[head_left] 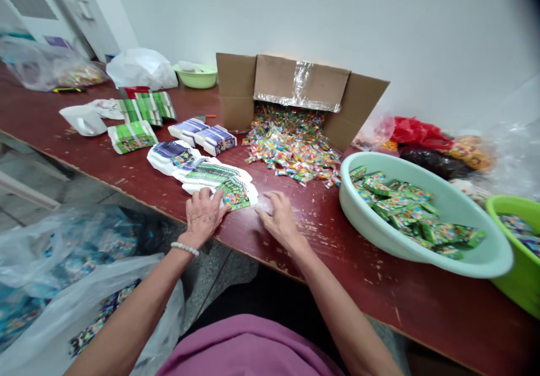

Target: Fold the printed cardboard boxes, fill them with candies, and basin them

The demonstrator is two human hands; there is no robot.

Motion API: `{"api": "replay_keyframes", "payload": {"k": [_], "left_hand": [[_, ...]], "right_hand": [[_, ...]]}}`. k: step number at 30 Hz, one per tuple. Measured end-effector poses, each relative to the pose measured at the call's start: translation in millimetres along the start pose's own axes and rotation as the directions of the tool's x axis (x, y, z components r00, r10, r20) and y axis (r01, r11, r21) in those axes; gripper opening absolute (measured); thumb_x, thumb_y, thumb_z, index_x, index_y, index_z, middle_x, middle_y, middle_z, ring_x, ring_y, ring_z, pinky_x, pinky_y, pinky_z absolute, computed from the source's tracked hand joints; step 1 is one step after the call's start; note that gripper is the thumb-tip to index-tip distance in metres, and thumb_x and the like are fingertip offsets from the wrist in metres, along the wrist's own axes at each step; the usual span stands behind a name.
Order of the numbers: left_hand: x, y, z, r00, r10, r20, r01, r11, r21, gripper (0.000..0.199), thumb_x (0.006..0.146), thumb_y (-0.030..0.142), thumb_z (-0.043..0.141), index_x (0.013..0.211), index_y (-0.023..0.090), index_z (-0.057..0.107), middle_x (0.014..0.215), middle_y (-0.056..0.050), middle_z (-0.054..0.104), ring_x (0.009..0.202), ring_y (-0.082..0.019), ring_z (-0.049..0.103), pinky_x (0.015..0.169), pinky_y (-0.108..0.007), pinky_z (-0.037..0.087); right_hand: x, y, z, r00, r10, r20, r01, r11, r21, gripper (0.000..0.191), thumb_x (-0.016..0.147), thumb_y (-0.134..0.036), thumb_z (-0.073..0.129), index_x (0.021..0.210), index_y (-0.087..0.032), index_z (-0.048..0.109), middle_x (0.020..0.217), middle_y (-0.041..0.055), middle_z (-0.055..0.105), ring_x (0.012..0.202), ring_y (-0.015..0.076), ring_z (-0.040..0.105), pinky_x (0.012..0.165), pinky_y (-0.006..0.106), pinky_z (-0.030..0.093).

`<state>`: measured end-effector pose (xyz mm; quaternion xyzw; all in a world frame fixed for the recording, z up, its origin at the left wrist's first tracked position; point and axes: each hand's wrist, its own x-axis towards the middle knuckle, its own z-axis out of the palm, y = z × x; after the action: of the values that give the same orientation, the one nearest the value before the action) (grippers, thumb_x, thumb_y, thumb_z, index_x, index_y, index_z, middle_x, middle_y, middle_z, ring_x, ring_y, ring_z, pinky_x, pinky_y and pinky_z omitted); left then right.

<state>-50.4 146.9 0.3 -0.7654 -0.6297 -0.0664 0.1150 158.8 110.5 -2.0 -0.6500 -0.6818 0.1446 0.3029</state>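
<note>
The person's left hand [202, 215], a pale beaded bracelet [184, 248] at its wrist, lies palm down with its fingers at the near edge of a fanned row of flat, green-and-white printed cardboard cartons [215, 176]; whether its grip is clamped on one cannot be told. The right hand [278, 218] is just beside the row's right end, its grip loosely curled, thumb and forefinger apart. Both are over a scuffed, dark red worktop [337, 246].

The row runs forward and left from the left grip, ending in flat purple-and-white cartons [169, 153]. Just past it sit banded purple-and-white carton bundles [202, 134], and farther left banded green-and-white carton bundles [133, 137], beside a white plastic mug [84, 120].

Straight ahead of the right grip, small multicoloured wrapped sweets [291, 156] spill from an open brown cardboard box [301, 77]. To its right stands a pale mint-green oval plastic basin [422, 258] with filled green packs [409, 210] inside; a lime-green plastic tub [512, 286] is beyond that, and a crumpled red plastic bag [417, 132] lies behind the basin. Below and left of the left grip, clear plastic bags [126, 272] hold blue and dark packets.
</note>
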Motion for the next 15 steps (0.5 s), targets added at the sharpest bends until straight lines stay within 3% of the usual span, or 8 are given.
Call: {"api": "replay_keyframes", "payload": {"k": [5,15], "left_hand": [[-3.6,-0.1,5.4,1.0,0.003,-0.002,-0.003,1.0,-0.01,0.051,0.095,0.049,0.05,0.133,0.016,0.056,0.123,-0.02,0.055,0.106,-0.036,0.05,0.078,-0.041,0.042],[-4.0,-0.4,10.9,1.0,-0.002,0.026,0.002,1.0,-0.018,0.057,0.096,0.051,0.048,0.138,0.012,0.053,0.125,-0.021,0.055,0.107,-0.036,0.051,0.079,-0.04,0.042]], "right_hand": [[38.7,-9.0,41.5,0.981,0.181,0.074,-0.177,0.983,-0.047,0.036,0.087,-0.047,0.066,0.11,-0.019,0.068,0.118,0.0145,0.061,0.115,0.0329,0.052,0.095,0.047,0.038],[42.7,-15.9,45.3,0.959,0.256,0.123,-0.252,0.967,-0.047,0.031,0.083,-0.043,0.071,0.104,-0.02,0.069,0.115,0.0127,0.062,0.112,0.031,0.054,0.091,0.043,0.038]]}}
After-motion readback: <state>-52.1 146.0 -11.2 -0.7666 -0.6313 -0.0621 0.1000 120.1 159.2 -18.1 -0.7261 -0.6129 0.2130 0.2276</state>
